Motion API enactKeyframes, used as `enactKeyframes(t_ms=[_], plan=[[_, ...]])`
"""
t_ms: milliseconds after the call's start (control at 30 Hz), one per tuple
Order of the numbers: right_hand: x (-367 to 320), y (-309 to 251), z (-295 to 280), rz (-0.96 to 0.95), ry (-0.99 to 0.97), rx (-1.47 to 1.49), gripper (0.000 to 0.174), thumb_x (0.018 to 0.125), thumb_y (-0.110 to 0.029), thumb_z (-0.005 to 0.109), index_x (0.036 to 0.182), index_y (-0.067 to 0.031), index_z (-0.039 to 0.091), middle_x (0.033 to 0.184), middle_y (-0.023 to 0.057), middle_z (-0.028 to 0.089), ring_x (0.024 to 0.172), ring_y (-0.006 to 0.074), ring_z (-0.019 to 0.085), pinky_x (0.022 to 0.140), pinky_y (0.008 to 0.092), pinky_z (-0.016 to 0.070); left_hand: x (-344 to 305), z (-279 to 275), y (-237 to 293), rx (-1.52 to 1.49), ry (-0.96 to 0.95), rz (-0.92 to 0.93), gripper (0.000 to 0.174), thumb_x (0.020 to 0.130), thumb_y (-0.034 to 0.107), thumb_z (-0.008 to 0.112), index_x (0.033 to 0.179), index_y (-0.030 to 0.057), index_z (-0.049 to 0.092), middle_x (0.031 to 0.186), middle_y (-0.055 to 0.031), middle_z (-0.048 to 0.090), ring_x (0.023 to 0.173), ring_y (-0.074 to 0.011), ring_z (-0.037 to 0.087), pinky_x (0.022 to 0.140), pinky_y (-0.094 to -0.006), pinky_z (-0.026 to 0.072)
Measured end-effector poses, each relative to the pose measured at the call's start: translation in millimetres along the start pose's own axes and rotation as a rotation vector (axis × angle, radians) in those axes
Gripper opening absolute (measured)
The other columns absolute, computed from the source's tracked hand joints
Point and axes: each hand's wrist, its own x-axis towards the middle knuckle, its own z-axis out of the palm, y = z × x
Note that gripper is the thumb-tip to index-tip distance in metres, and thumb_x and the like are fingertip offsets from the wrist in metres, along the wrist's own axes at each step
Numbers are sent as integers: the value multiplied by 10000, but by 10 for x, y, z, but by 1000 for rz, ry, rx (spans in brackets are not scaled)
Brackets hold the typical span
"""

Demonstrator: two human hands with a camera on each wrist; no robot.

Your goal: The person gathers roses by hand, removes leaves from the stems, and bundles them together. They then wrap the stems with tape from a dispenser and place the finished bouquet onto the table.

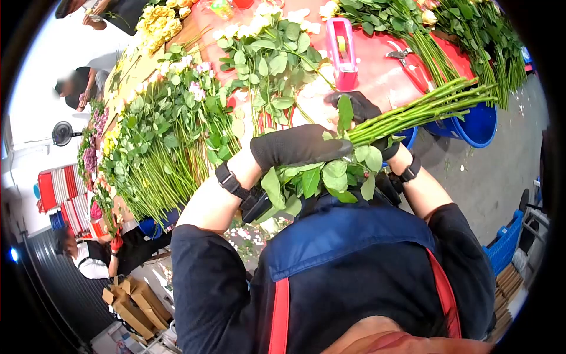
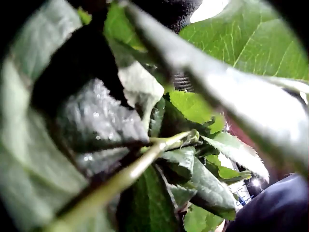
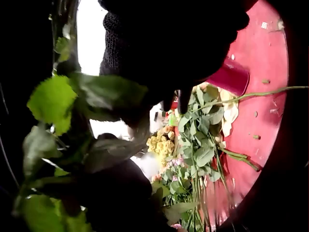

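Leafy cut stems, a rose bunch [image 1: 421, 112], lie across both black-gloved hands in the head view, bare ends pointing right and leaves hanging at the person's front. My left hand [image 1: 298, 144] grips the bunch near its leafy part from the left. Behind and beneath the stems, my right hand [image 1: 361, 107] holds them, its palm partly hidden by the bunch. Leaves [image 2: 203, 179] and one pale stem [image 2: 130, 174] fill the left wrist view. In the right wrist view, a black glove [image 3: 169, 43] looms dark above more leaves [image 3: 53, 104]. Any flower heads of this bunch are hidden.
A red-topped table [image 1: 377, 56] bears loose roses [image 1: 268, 65], a pink tape dispenser [image 1: 342, 56] and red-handled pruning shears [image 1: 404, 56]. Rose piles [image 1: 171, 135] lie at left, others [image 1: 471, 47] at right. Blue buckets [image 1: 477, 127] stand below the edge. Other people work at left.
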Motion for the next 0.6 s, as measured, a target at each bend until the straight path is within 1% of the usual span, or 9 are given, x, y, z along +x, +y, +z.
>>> enactKeyframes(t_ms=[100, 133, 167, 267, 300, 367, 467, 533, 600], plan=[[-269, 55, 103, 196, 69, 322, 298, 834, -120, 585, 1119, -34, 608, 1061, 109, 629, 972, 261, 594, 870, 362, 459, 7, 4, -134, -132, 129, 99, 420, 935, 435, 518, 1061, 56, 647, 814, -157, 629, 756, -187, 593, 703, -337, 466], [-283, 28, 92, 54, 79, 169, 265, 814, -96, 608, 1069, -28, 632, 980, 99, 654, 904, 252, 613, 837, 353, 473, 12, -4, -171, -212, 163, 145, 408, 934, 422, 524, 1060, 55, 649, 809, -152, 631, 764, -185, 602, 710, -331, 471], [-265, -65, 121, 219, 110, 391, 227, 807, -72, 631, 1025, -7, 644, 890, 69, 666, 814, 206, 622, 785, 332, 488, 31, 15, -195, -11, 279, 94, 409, 903, 425, 552, 1039, 51, 645, 798, -154, 638, 755, -216, 614, 697, -343, 480], [-182, -478, 89, 837, 90, 719, 258, 857, -134, 631, 1067, 15, 625, 898, 58, 664, 864, 147, 601, 798, 321, 477, 145, 128, -181, 606, 609, -43, 426, 811, 433, 637, 976, 40, 632, 766, -160, 658, 726, -307, 651, 657, -376, 509], [-138, -591, 34, 582, 149, 474, 266, 860, -153, 627, 1070, 9, 614, 861, 74, 651, 856, 157, 604, 794, 315, 471, 208, 122, -148, 662, 602, -95, 498, 723, 484, 690, 934, 47, 576, 707, -152, 643, 671, -324, 644, 580, -412, 495], [-271, -473, 20, 395, 91, 251, 288, 883, -181, 586, 1112, -6, 592, 833, 101, 641, 853, 177, 620, 780, 314, 473, 375, 109, -168, 816, 666, -111, 557, 689, 519, 714, 947, 67, 515, 632, -122, 614, 584, -315, 625, 510, -431, 460], [-488, -566, -255, 346, 167, 173, 215, 852, -190, 613, 985, -21, 630, 815, 106, 653, 755, 225, 637, 711, 360, 499, 498, 33, 9, 927, 683, -61, 522, 699, 519, 704, 913, 85, 506, 588, -99, 589, 517, -297, 598, 470, -408, 431], [-541, -583, -647, 31, 325, -372, 208, 809, -216, 651, 929, -45, 651, 866, 98, 653, 814, 265, 629, 765, 395, 491, 649, 9, 28, 1117, 617, -28, 524, 721, 524, 679, 960, 85, 523, 565, -75, 567, 511, -274, 589, 465, -397, 411], [-548, -671, -1086, 23, 247, -834, 416, 678, -237, 738, 1034, -58, 616, 910, 91, 617, 879, 340, 576, 826, 475, 439, 818, -67, 113, 1229, 585, 106, 511, 730, 486, 654, 1023, 85, 534, 581, -56, 562, 523, -256, 583, 479, -393, 395]])
